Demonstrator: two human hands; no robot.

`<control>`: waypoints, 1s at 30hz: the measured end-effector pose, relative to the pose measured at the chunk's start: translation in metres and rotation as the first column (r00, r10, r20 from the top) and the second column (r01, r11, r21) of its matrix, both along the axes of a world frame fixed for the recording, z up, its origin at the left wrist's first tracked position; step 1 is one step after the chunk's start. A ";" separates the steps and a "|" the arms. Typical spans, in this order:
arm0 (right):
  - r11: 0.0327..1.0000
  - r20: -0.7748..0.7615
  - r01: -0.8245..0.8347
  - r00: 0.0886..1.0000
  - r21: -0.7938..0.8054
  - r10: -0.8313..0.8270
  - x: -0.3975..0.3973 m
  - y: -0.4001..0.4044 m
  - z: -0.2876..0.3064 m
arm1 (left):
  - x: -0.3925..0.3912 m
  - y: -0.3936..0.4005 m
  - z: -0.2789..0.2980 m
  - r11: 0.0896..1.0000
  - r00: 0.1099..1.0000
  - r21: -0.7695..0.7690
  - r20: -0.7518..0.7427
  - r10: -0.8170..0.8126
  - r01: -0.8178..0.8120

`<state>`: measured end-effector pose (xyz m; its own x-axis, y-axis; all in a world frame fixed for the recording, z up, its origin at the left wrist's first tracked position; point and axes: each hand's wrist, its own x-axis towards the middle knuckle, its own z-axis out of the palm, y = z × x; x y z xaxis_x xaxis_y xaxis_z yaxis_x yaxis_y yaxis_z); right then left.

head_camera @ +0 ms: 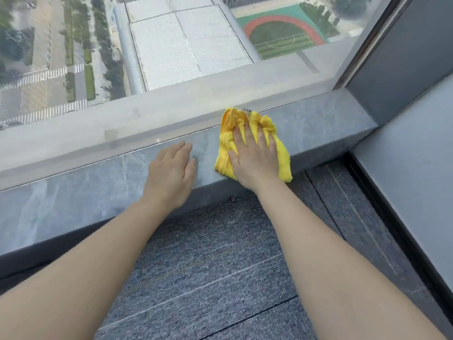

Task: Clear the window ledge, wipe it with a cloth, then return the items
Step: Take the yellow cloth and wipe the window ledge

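Yellow cloth (255, 143) lay bunched on the grey stone window ledge (98, 182), near its right end, pressed flat beneath the right hand (252, 153), fingers spread straight. The left hand (171, 173) rested open just beside it, above grey carpet (208, 266).

grey stone ledge (98, 190), yellow cloth (226, 133), hands on it

bright, even daylight comes in through the window glass (171, 45) and falls soft on the stone ledge (98, 177), which shows a pale sheen and faint streaks. shadows are weak, darkest under the ledge's front lip. the view outside is slightly hazy. straight lines bow towards the edges of the wide-angle picture. the forearms at the bottom are a little soft.
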<state>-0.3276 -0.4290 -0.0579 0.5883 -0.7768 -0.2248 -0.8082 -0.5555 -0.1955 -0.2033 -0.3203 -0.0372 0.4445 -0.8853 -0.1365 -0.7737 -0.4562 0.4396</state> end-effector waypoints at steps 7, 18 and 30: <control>0.968 0.053 -0.249 0.967 -0.018 0.250 0.046 0.073 -0.004 | 0.032 0.048 0.011 0.995 0.994 -0.022 -0.051 0.097 -0.098; 0.217 0.295 -0.303 0.242 0.928 -0.924 0.072 0.108 0.137 | 0.041 0.077 0.131 0.840 0.682 -0.065 -0.619 0.390 -0.539; -0.048 0.225 -0.495 0.477 0.867 -0.850 0.100 0.158 0.538 | 0.042 0.160 0.499 0.688 -0.115 0.205 -0.978 0.175 -0.696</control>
<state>-0.2273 -0.2709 0.4802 0.8284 -0.3446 -0.4416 0.0319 0.8161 -0.5770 -0.1612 -0.1606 0.4618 0.4685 -0.6271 -0.6223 0.7183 -0.1397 0.6816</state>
